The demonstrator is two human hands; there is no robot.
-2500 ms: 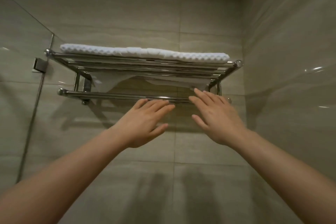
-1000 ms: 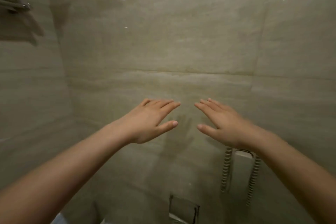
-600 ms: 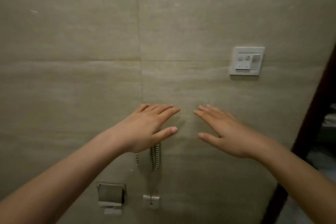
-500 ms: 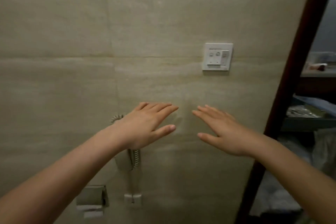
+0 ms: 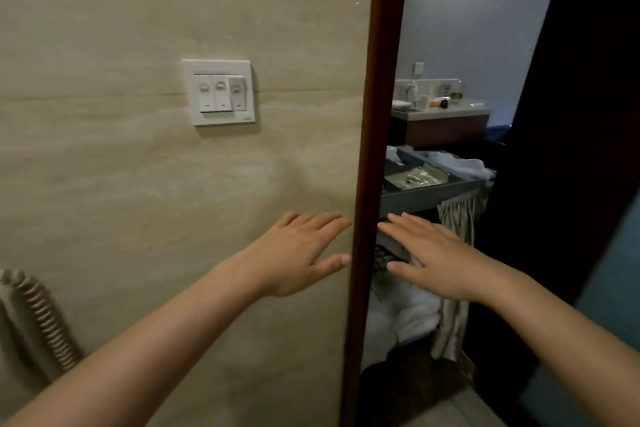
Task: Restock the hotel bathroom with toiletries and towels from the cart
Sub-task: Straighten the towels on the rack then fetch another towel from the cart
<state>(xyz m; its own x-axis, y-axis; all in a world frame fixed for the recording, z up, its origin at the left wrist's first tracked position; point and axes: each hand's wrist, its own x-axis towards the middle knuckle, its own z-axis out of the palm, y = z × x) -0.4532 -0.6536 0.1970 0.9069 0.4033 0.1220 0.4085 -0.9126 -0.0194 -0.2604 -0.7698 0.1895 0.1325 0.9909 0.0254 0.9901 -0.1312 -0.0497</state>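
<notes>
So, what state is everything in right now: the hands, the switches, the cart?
Left hand: open, fingers straight, holding nothing.
Right hand: open, holding nothing.
Wall switch: right rocker sits differently from the other two.
Cart: beyond the door frame, top tray stocked.
White towels: piled under the cart's top tray.

grey cart (image 5: 433,196) with white towels (image 5: 407,314)

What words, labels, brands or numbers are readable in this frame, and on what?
No text reads clearly.
Switch plate: tiny mark at its lower right corner, too small; its three rockers carry blurred symbols.
Bottles on the far counter: labels too blurred.
Packets in the cart tray: print unreadable.
</notes>
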